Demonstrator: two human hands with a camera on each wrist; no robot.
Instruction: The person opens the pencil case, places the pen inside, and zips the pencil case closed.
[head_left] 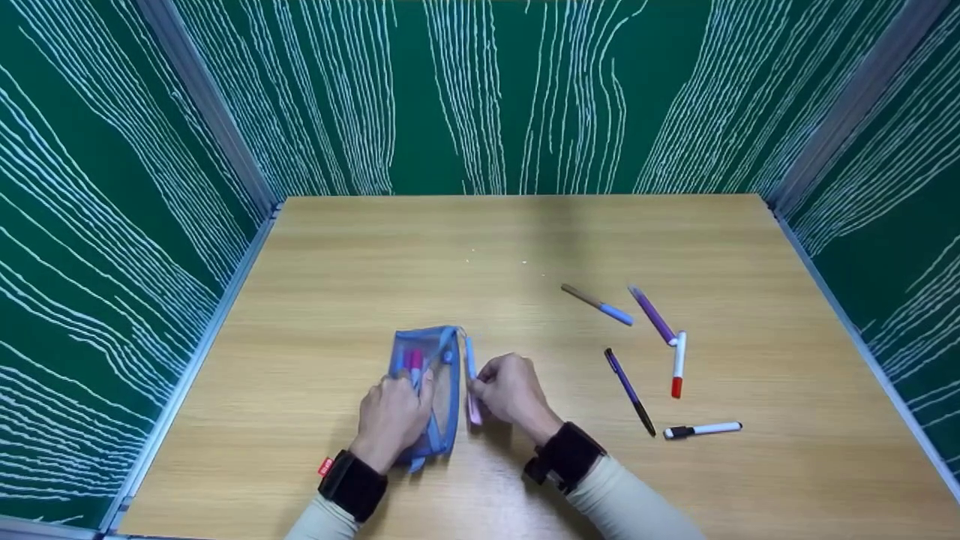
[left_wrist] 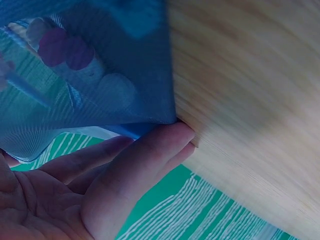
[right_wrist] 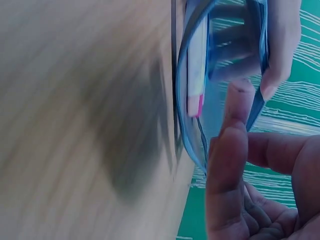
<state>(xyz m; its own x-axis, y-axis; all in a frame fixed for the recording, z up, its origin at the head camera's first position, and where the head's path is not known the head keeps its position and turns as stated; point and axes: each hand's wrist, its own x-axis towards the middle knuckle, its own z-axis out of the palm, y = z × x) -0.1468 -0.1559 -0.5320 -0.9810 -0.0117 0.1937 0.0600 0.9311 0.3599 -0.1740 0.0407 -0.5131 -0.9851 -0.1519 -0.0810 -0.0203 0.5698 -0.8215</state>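
A blue mesh pencil pouch point(head_left: 454, 397) lies on the table in the head view, its mouth spread toward the right. My left hand point(head_left: 391, 416) grips the pouch's left side and holds the upper lip raised. Two magenta-capped markers point(head_left: 414, 358) show inside through the mesh. At the lower lip of the mouth, my right hand point(head_left: 516, 386) pinches the rim between thumb and index finger, the rest curled. A pale marker with a pink end point(right_wrist: 195, 95) lies along that lip in the right wrist view. The left wrist view shows fingers at the pouch's corner point(left_wrist: 167, 107).
On the right side of the table lie a brown-and-blue pen point(head_left: 598, 304), a purple marker point(head_left: 652, 315), a white marker with a red cap point(head_left: 679, 365), a dark purple pen point(head_left: 629, 391) and a white marker with a black cap point(head_left: 703, 430). Green walls point(head_left: 510, 97) surround the table.
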